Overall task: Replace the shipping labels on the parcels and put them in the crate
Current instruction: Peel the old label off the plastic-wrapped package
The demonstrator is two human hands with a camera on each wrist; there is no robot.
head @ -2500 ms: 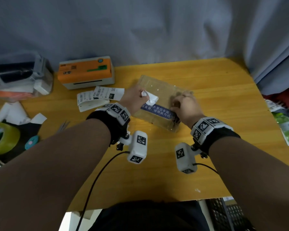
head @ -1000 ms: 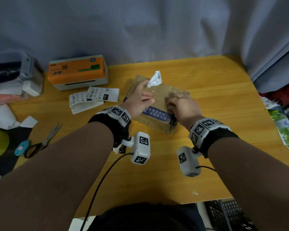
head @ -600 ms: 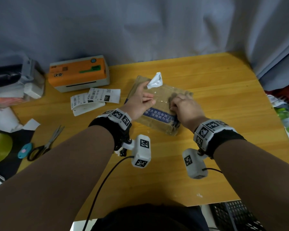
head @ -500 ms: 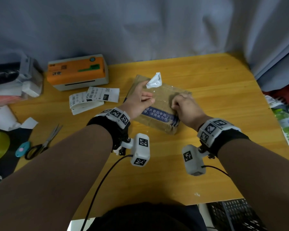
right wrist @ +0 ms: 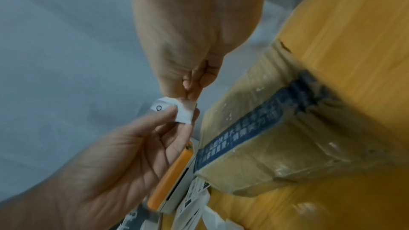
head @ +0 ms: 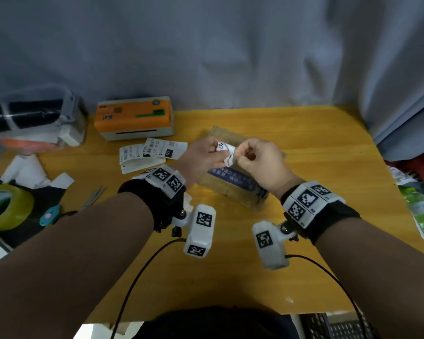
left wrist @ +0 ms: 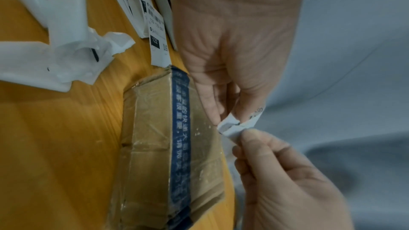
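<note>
Head view: right hand [head: 260,160] has left the parcel [head: 233,184]; both hands' fingers now pinch the peeled label [head: 227,152].

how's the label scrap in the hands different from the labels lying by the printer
The label scrap is crumpled and folded over; the printed labels by the orange printer lie flat.
The scrap is held in the air above the parcel, pinched between the left hand and right hand; the printed labels rest untouched on the table.
The scrap looks much smaller.
Both are white paper with black print.

Wooden table [head: 328,152] bears parcel [head: 233,185], printer [head: 135,118], labels [head: 154,151].
</note>
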